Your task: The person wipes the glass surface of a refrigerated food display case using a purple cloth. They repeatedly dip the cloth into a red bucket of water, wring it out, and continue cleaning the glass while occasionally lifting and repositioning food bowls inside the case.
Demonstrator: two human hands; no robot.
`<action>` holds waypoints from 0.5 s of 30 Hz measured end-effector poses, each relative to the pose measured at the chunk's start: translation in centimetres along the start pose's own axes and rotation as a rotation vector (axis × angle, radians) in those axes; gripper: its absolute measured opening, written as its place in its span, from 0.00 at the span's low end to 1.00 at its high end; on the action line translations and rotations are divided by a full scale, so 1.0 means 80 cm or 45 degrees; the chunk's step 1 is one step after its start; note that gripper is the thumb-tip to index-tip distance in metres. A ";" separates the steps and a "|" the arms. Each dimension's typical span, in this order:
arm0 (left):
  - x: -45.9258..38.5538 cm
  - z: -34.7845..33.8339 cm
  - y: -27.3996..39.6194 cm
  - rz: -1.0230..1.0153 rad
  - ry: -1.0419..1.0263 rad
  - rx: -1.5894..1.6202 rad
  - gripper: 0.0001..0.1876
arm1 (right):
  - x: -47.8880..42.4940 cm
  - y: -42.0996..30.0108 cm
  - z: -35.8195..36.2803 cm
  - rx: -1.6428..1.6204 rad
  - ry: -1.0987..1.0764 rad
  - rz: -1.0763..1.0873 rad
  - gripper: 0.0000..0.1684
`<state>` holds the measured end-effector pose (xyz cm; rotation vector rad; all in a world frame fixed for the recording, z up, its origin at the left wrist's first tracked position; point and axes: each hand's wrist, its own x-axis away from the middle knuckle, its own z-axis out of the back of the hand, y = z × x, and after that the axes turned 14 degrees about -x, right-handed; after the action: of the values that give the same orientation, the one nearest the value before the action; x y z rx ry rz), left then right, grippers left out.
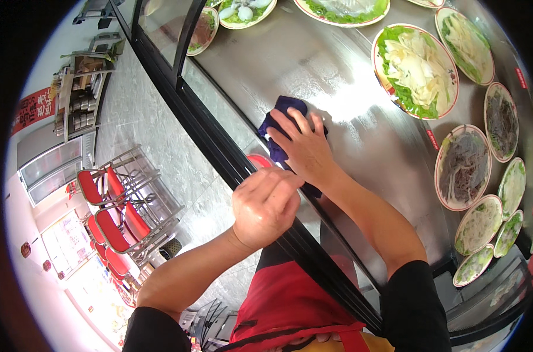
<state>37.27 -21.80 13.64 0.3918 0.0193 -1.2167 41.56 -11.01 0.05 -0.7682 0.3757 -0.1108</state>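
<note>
My right hand point(305, 147) lies over a crumpled dark purple cloth point(288, 104), its fingers spread and bent across it. The cloth is against the stainless steel floor point(266, 66) of a display case, by its front edge. My left hand point(266, 204) is curled above the black rail point(213, 149) at the case's front. Its fingertips are hidden, so whether it grips the rail is unclear. Further in, a plate of pale sliced food on lettuce point(418, 70) stands on the steel.
Several more plates line the right side, including one of dark shredded food point(463, 167). A plate with white pieces on lettuce point(245, 12) is at the far end. A black-framed glass panel point(161, 31) stands upper left. Red chairs point(112, 229) are stacked beyond the case.
</note>
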 end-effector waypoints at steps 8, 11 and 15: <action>0.001 -0.001 -0.002 -0.033 0.033 0.030 0.15 | -0.012 0.035 0.019 -0.093 -0.228 0.203 0.42; 0.003 0.000 -0.002 -0.040 0.027 0.028 0.15 | -0.031 0.039 -0.002 -0.201 -0.193 0.241 0.42; 0.002 -0.001 -0.005 -0.061 0.040 0.024 0.15 | -0.029 0.039 -0.023 -0.207 -0.068 0.229 0.24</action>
<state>37.00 -22.03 13.40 0.4286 0.0446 -1.2591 38.60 -9.44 -2.67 -0.8920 0.4045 0.1100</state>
